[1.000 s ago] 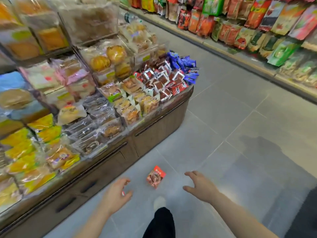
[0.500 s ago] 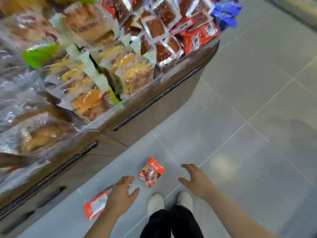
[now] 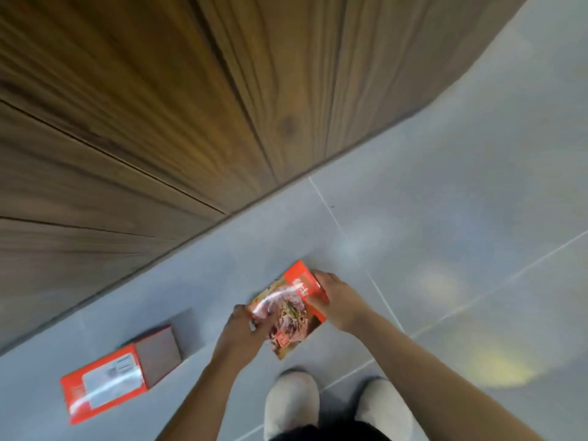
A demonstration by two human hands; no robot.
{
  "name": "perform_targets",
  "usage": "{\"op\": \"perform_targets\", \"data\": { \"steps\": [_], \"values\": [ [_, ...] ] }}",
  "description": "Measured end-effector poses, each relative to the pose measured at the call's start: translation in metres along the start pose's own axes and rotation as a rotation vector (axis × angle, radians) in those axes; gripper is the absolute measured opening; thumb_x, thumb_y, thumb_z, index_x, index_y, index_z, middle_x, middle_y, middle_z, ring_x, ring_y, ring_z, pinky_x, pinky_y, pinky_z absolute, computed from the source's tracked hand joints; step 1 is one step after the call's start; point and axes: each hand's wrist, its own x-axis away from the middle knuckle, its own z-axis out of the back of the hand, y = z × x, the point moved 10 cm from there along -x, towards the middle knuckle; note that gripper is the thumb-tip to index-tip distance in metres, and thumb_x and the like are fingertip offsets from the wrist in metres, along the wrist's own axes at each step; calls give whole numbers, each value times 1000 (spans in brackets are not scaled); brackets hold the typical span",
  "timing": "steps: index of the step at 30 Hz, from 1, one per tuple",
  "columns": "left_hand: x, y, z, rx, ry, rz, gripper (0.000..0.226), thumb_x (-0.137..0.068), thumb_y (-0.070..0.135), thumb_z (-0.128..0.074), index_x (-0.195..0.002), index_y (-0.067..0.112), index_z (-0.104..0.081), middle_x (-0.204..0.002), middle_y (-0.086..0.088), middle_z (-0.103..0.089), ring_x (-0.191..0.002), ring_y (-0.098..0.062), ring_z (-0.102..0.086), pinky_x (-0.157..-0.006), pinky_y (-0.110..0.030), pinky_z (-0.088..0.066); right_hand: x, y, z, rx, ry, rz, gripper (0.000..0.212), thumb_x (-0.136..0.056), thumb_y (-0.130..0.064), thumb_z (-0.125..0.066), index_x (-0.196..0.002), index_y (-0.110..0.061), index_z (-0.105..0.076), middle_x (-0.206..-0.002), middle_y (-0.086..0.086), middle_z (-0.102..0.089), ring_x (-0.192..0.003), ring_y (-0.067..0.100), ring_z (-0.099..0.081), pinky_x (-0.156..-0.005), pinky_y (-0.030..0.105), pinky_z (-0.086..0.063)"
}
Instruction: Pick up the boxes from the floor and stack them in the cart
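A flat red box with a food picture [image 3: 291,310] lies on the grey tiled floor just in front of my shoes. My left hand [image 3: 243,327] grips its near left edge, fingers curled onto the face. My right hand [image 3: 334,299] holds its far right edge, fingers wrapped over the rim. A second red box [image 3: 117,375], label side up with a brown side showing, lies on the floor to the left, apart from both hands. No cart is in view.
The wooden base of the display stand [image 3: 159,122] fills the upper left, close to my head. My two white shoes [image 3: 292,399] stand right below the held box. Grey floor tiles [image 3: 461,218] stretch to the right.
I have bent down low; the shelf goods have left the view. Both hands moved in from either side and closed on the picture box, which was lying untouched between them.
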Motion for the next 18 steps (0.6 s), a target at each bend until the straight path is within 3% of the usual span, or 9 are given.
{"op": "perform_targets", "data": {
  "steps": [2, 5, 8, 11, 13, 16, 18],
  "values": [
    [1, 5, -7, 154, 19, 24, 45, -81, 40, -71, -101, 13, -41, -90, 1, -59, -86, -21, -58, -69, -29, -41, -2, -1, -1, -36, 25, 15, 54, -94, -29, -55, -143, -14, -37, -138, 9, -49, -123, 27, -50, -99, 30, -37],
    [23, 21, -6, 331, 44, -9, 53, -79, 30, -74, -115, 9, -40, -107, -3, -61, -95, -19, -62, -78, -29, -48, 22, -6, 11, -99, 65, 19, 39, -93, -23, -54, -131, -15, -47, -122, 8, -61, -110, 27, -58, -87, 30, -43],
    [60, 50, 1, 431, 3, -82, 64, -79, 23, -75, -128, 13, -35, -114, 3, -56, -100, -14, -62, -81, -27, -51, 62, -13, 35, -132, 95, -43, 31, -97, -24, -48, -125, -11, -47, -109, 8, -65, -99, 28, -62, -78, 32, -47],
    [110, 72, 20, 499, -6, -106, 77, -69, 39, -78, -127, 33, -28, -115, 6, -56, -110, -18, -59, -89, -41, -53, 107, -31, 68, -176, 147, -88, 32, -97, -31, -49, -121, -11, -46, -94, 4, -62, -85, 26, -63, -71, 33, -47],
    [140, 79, 38, 500, 15, -109, 81, -57, 51, -74, -122, 45, -26, -118, 1, -54, -114, -23, -54, -90, -48, -52, 138, -50, 90, -234, 162, -89, 32, -96, -34, -51, -119, -11, -47, -98, 6, -64, -86, 24, -63, -74, 36, -50],
    [179, 96, 67, 513, 47, -126, 77, -52, 55, -74, -108, 63, -22, -118, -3, -53, -115, -27, -51, -88, -52, -51, 181, -79, 121, -294, 166, -73, 26, -95, -33, -53, -112, -14, -48, -99, 8, -66, -88, 24, -65, -79, 45, -53],
    [202, 108, 89, 515, 82, -157, 76, -53, 59, -73, -107, 65, -20, -119, -2, -53, -115, -26, -51, -90, -52, -49, 201, -100, 136, -285, 149, -56, 25, -95, -34, -53, -109, -15, -46, -98, 8, -67, -86, 23, -66, -79, 47, -53]
  ]
}}
